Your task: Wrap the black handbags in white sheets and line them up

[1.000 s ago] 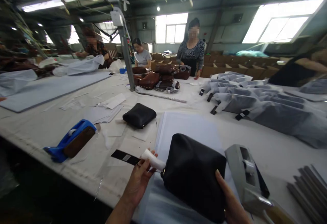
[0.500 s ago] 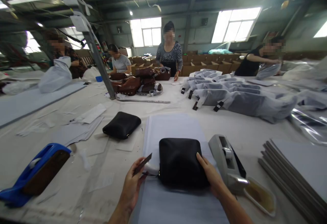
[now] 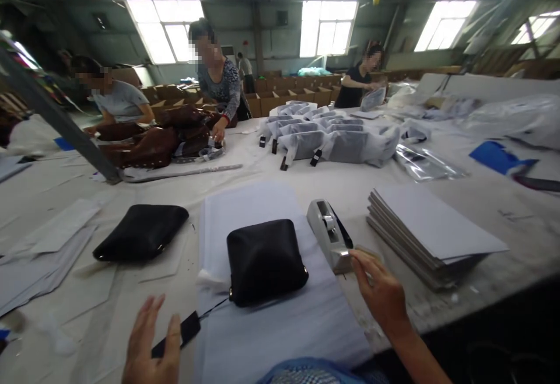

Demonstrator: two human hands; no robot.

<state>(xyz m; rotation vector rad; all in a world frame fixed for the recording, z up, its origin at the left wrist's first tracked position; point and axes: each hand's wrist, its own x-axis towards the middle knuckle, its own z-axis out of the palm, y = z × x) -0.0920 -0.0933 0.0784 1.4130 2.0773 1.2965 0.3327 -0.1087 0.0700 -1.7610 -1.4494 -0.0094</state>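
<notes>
A black leather pouch [image 3: 266, 261] lies on a stack of white sheets [image 3: 236, 203], its zip end toward me. A black hang tag [image 3: 189, 330] on a thin cord extends from its lower left corner. My left hand [image 3: 151, 343] is open over the tag, fingers spread, one finger crossing in front of it. At the cutting end of a grey tape dispenser [image 3: 321, 229], my right hand [image 3: 382, 293] has its thumb and forefinger closed in a pinch. The clear tape there is hard to make out.
Another black pouch [image 3: 142, 232] lies to the left, near loose white papers [image 3: 56, 226]. A stack of grey-white boards [image 3: 437, 220] stands right of the dispenser. Farther back are wrapped bags [image 3: 345, 145], brown bags [image 3: 153, 145], a slanted metal post [image 3: 56, 110] and several co-workers.
My right hand has left the pouch and moved to the tape dispenser. My left hand has released the tag, which now lies down. The view has swung right.
</notes>
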